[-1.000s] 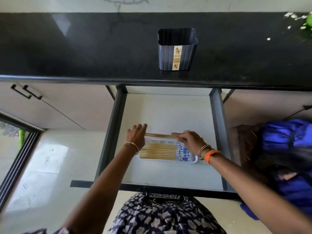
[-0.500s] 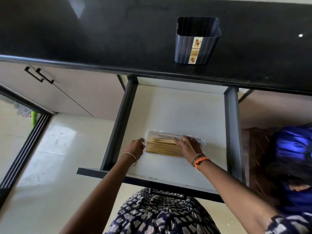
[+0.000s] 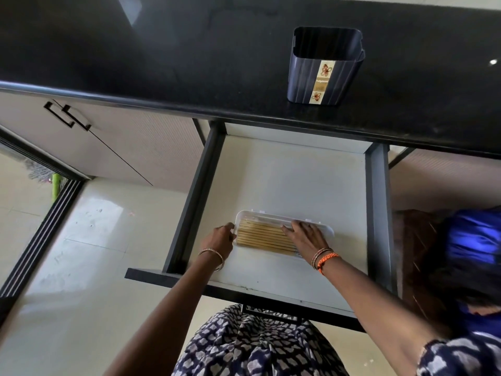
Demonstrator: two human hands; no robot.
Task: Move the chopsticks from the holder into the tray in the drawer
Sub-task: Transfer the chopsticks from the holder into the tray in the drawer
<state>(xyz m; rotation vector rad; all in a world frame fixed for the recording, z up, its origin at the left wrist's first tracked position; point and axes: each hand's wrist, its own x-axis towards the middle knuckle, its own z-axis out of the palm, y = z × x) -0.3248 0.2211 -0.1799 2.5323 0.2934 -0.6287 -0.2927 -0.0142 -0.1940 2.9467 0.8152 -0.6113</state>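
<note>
chopsticks: light, stiff, prone to roll, so we'd grip mid-bundle | left hand apparently steadies tray end | right hand flat, unclenched on sticks | holder looks empty

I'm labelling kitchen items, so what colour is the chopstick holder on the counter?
Dark navy blue holder with a cream floral label strip, seen in the head view.

Home kitchen: black countertop, cabinets, pull-out drawer (tiled floor)
</note>
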